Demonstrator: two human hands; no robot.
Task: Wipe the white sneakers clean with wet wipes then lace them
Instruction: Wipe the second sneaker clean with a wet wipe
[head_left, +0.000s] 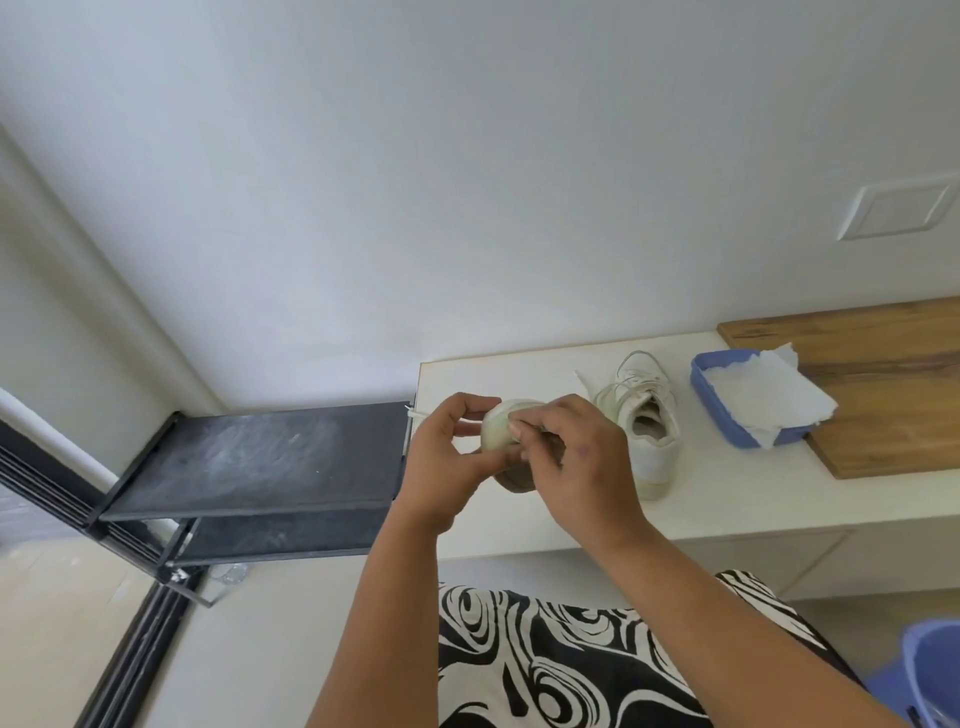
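I can read no text, label, brand or number anywhere here, not even on the sneakers at three o'clock.

My hands crowd the counter's left end (519, 376). Just right stands the second sneaker (647, 426), then the blue wipes tub (727, 426) overlapping the wooden board (883, 395). I see bare counter along the front edge, below the sneaker and tub.
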